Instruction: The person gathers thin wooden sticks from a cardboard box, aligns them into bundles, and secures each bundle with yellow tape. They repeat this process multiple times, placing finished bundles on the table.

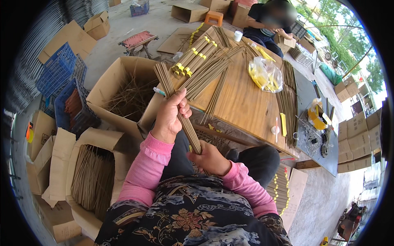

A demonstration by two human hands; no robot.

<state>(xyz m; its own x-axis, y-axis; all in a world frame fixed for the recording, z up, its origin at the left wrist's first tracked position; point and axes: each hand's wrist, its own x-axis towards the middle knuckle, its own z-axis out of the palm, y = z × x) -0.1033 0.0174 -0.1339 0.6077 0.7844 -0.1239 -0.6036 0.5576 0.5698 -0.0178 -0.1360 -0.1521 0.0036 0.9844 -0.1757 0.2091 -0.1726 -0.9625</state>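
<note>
A bundle of thin brown sticks, like incense sticks, slants across in front of my lap. My left hand is wrapped round its upper part, and the upper ends stick out above the fist. Lower down, my right hand grips the same bundle near its bottom end, which is mostly hidden by the fingers. Just beyond my left hand, loose sticks lie spread on the wooden table. Beside them rest several bundles bound with yellow bands.
Open cartons of sticks stand at my left, one tangled, one tightly filled. On the table are a plastic bag of yellow strips and a white cup. Another person sits across. Blue crates stand far left.
</note>
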